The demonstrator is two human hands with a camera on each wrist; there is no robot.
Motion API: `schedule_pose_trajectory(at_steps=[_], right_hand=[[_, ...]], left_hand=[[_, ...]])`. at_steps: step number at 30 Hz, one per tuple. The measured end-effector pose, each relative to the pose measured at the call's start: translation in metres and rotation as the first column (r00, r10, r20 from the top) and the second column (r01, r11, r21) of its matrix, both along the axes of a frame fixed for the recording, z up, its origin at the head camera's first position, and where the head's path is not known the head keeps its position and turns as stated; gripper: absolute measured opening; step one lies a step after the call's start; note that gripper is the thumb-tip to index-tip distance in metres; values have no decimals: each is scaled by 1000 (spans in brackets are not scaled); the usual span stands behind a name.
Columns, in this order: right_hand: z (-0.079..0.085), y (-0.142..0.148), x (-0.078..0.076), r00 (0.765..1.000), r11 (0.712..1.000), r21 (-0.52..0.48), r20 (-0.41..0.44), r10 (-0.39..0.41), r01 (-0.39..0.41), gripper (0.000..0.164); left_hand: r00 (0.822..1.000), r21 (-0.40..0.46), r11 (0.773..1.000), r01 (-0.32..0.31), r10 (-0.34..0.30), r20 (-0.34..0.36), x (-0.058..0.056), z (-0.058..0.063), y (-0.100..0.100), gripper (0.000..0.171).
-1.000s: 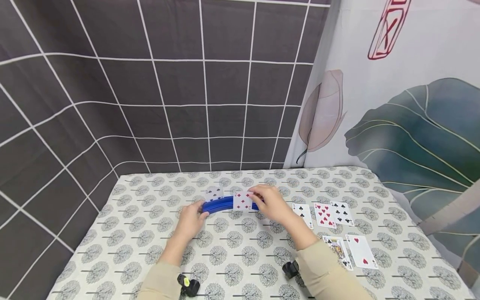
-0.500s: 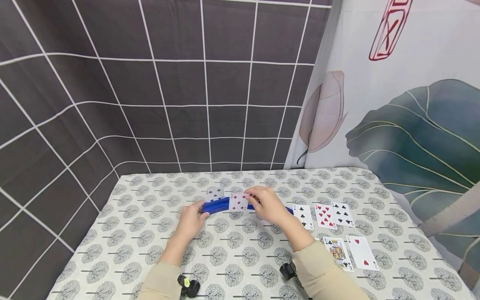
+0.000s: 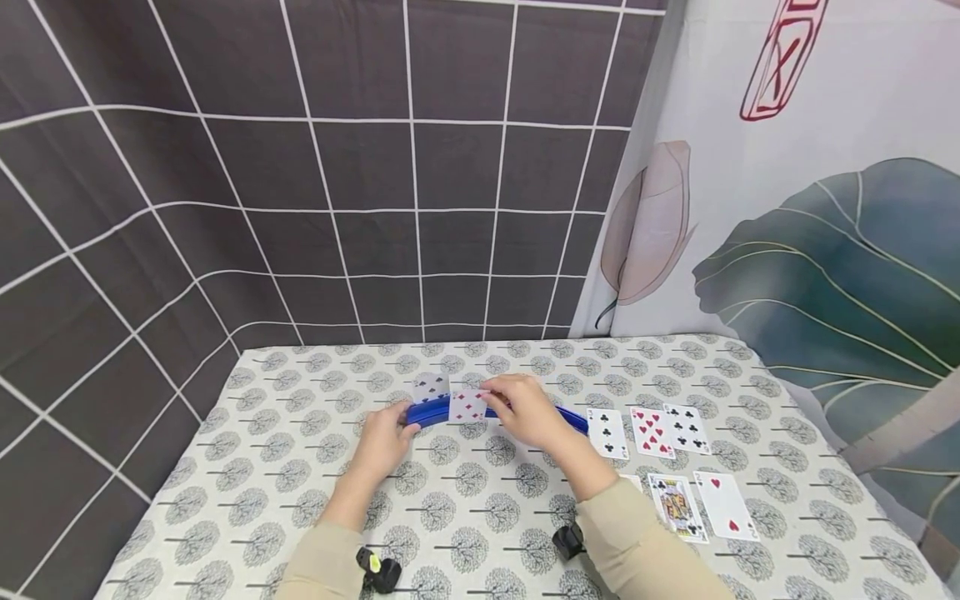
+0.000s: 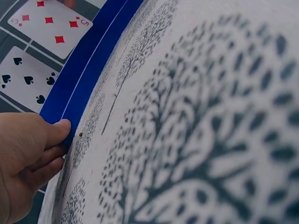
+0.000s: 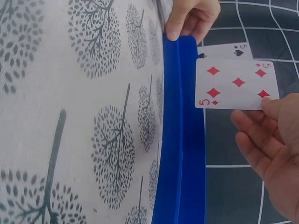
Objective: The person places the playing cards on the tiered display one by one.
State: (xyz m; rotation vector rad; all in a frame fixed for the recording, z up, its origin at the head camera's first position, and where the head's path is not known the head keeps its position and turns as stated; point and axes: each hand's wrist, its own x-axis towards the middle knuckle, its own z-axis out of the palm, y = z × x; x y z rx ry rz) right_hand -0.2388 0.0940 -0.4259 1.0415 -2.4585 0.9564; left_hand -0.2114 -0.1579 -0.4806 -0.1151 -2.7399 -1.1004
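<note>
Toward the left hand (image 3: 382,442) gripping the rack (image 3: 431,414), the right hand's (image 3: 528,410) pinched diamond five (image 5: 233,84) has been moved, nearing the spade five (image 4: 27,78).

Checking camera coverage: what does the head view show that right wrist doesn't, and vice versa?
Head only: loose cards on the right, floral curtain, sleeves.
Right wrist only: legible corner 5s on the diamonds card and spades card.
Both: those two cards, blue holder, left grip on its end, right grip on the diamonds card, tree-print cloth, dark grid backdrop.
</note>
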Motion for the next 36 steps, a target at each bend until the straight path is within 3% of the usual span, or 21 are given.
schedule_pose_trajectory(at_steps=[11,21,36], right_hand=[[1,-13,1,997,1000,1,71,3,-3,18],[-2,-23,0,1000,1000,-15,13,-7,7,14],[-11,-38,-4,999,999,-5,14,-42,42,15]], left_hand=[[1000,11,1000,7,-7,-5,-1,0,-1,44],[1000,18,1000,1,-1,13,-1,-2,-1,45],[1000,14,1000,-3,3,11,-1,1,0,45]])
